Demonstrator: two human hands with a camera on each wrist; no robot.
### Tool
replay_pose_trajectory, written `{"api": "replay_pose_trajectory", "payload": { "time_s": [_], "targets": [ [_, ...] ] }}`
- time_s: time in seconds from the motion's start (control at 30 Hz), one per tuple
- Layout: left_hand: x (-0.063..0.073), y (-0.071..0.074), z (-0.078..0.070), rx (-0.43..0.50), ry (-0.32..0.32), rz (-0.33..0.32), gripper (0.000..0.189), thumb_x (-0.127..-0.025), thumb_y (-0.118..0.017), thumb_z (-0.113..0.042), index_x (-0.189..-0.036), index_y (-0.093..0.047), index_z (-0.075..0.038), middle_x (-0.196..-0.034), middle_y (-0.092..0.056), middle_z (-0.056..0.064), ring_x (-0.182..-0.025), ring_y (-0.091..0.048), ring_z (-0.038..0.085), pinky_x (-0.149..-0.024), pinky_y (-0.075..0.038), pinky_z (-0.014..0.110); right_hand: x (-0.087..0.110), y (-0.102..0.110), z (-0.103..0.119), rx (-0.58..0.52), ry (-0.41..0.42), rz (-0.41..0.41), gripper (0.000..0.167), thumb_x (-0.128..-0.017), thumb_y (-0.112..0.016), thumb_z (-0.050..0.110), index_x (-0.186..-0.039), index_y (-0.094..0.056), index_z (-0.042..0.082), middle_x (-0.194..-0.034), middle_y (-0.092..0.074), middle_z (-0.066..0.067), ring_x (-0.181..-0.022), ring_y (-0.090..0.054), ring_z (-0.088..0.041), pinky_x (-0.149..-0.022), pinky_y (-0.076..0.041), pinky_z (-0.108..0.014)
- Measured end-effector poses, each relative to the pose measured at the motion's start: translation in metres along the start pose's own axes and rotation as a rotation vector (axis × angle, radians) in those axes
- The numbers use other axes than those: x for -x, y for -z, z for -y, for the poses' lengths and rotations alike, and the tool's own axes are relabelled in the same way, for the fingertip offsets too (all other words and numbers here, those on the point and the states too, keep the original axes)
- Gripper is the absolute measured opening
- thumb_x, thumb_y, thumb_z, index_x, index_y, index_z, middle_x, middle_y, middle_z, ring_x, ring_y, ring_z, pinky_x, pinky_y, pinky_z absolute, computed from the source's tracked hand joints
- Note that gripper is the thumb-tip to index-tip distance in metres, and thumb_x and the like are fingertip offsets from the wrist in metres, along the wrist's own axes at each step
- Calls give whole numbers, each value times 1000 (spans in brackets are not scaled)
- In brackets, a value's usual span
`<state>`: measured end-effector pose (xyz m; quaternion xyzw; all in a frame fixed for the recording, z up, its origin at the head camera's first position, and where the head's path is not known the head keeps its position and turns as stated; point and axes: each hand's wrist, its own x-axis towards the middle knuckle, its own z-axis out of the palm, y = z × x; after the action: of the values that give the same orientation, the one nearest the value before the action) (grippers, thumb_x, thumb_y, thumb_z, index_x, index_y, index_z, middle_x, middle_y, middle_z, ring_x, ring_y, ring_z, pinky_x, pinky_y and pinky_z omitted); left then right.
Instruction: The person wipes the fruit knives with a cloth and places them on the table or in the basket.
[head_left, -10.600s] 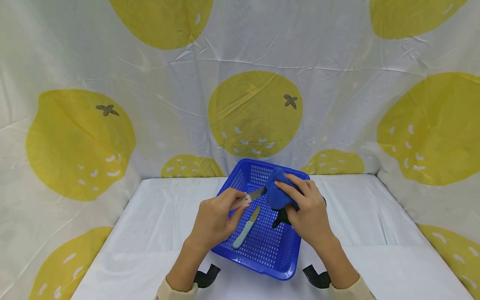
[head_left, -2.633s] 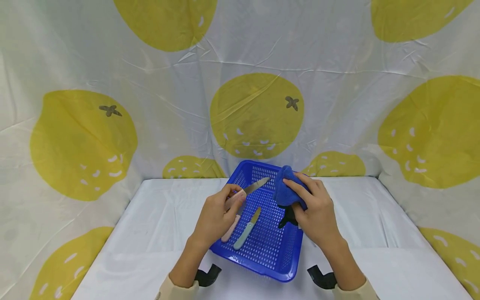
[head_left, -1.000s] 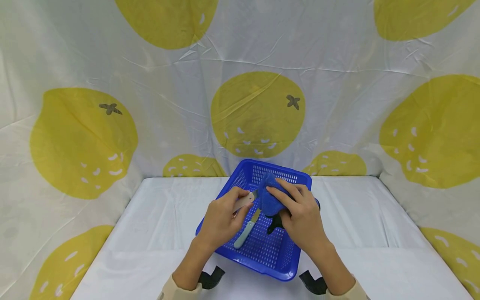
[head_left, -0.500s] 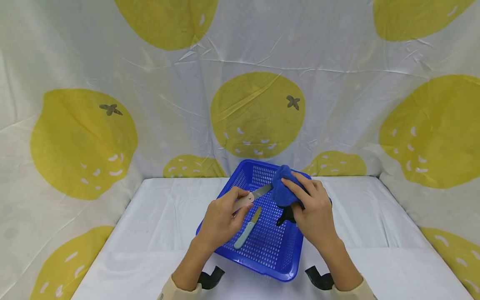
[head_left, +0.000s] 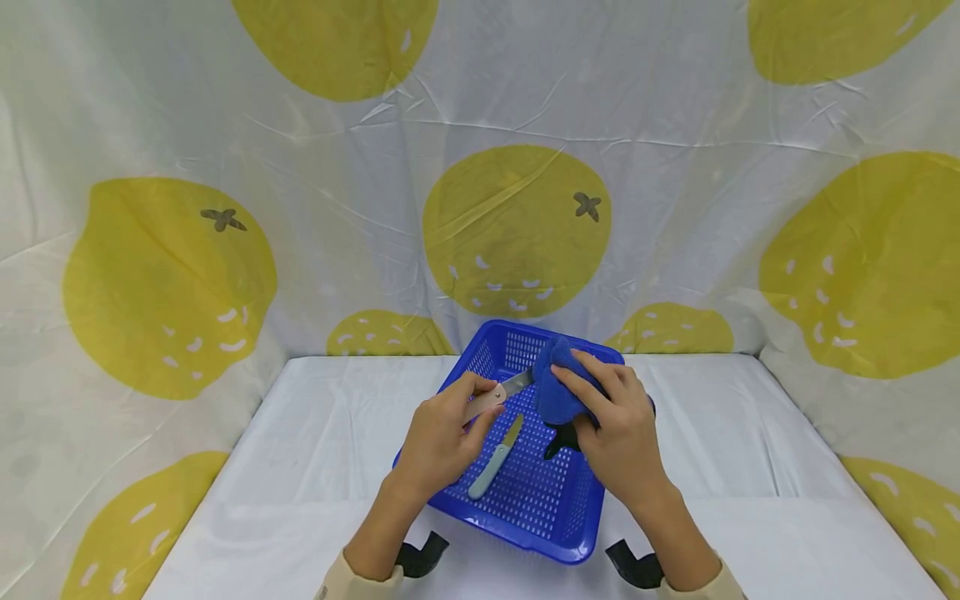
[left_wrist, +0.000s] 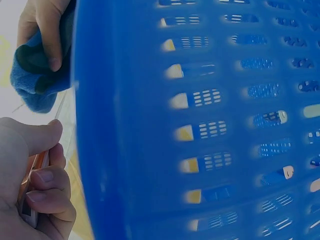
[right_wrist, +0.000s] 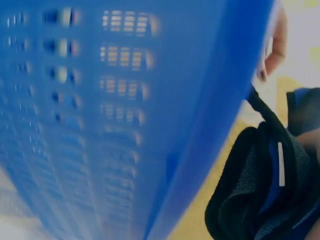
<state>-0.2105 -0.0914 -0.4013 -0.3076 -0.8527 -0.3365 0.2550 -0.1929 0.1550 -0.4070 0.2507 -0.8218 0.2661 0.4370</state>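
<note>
My left hand (head_left: 438,433) pinches the pale pink handle of a small knife (head_left: 483,402), its blade pointing up and right. My right hand (head_left: 621,437) grips a bunched blue cloth (head_left: 555,396), which covers the tip of that blade. Dark trim hangs from the cloth below the fingers, and the right wrist view shows black edging along the cloth (right_wrist: 250,185). Both hands are over a blue perforated basket (head_left: 517,540). Inside it lies a second knife (head_left: 491,471) with a light blue handle and yellowish blade.
The basket stands at an angle on a white-covered table (head_left: 750,442). A fabric backdrop (head_left: 675,242) printed with yellow fruit rises behind and at both sides. Black curved pieces (head_left: 422,557) show beside the wrists. The basket wall (left_wrist: 130,125) fills much of both wrist views.
The cloth, apart from the blade 2.6 seconds ago, has since moved onto it, out toward the tip and partly back. A pink-handled knife in the basket then is now hidden.
</note>
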Motion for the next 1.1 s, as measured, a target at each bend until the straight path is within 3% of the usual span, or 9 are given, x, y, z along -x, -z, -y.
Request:
{"api": "replay_pose_trajectory", "payload": {
  "time_s": [0.27,0.53,0.77,1.1],
  "targets": [
    [-1,-2,2,2,-28,-13,24,-93,-75,-10,-115,-65,-10,-111,-77,6,-89,-76,16,-73,-62,29,2,-12,19,-49,95,82,60,-79,-69,-7,-130,-72,23,-139,-65,-6,-109,-59,-29,-87,-55,-49],
    [0,-3,2,-1,-53,-16,29,-89,-70,4,-114,-64,-7,-109,-77,8,-92,-77,19,-69,-61,26,4,-15,29,-71,105,162,58,-82,-70,-4,-132,-71,25,-141,-64,-2,-110,-60,-27,-92,-54,-49],
    [1,-5,3,-9,-93,-40,28,-89,-70,2,-116,-64,-4,-109,-77,10,-80,-76,16,-65,-59,22,4,-16,28,-53,76,154,57,-82,-68,-4,-131,-71,26,-140,-65,-2,-108,-60,-27,-90,-54,-50],
    [0,-6,3,-5,-102,-50,26,-92,-74,-5,-115,-64,-7,-111,-77,8,-89,-77,19,-73,-62,29,3,-14,21,-41,53,131,58,-80,-67,-6,-130,-72,24,-139,-65,-4,-109,-60,-27,-90,-55,-48]
  ]
}}
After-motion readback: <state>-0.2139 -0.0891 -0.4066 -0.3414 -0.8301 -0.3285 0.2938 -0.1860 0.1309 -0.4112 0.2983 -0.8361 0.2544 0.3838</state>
